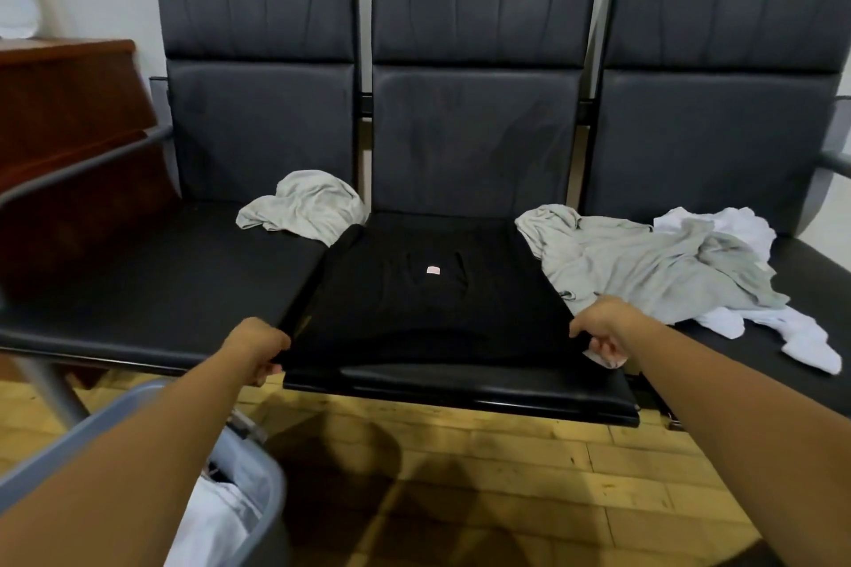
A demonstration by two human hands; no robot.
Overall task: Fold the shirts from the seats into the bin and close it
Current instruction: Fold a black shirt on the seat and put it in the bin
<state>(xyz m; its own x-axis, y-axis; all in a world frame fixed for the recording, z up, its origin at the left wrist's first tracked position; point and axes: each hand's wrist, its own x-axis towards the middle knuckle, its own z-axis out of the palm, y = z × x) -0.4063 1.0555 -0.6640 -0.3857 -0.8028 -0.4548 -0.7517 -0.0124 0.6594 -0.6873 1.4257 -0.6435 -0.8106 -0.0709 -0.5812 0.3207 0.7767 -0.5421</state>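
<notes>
Seats [161,290]: black shirt [414,304] mid; pale shirt [304,207] left; grey shirt [644,272], white shirt [810,348] right

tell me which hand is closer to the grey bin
Left. The left hand grips the black shirt at the seat front just above the bin; the right hand grips its opposite side, farther off.

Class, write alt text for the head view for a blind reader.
Left hand and right hand grip the near edge of a black shirt spread on the middle seat. Crumpled grey shirts and a white shirt lie on the side seats; a grey bin sits lower left.
</notes>
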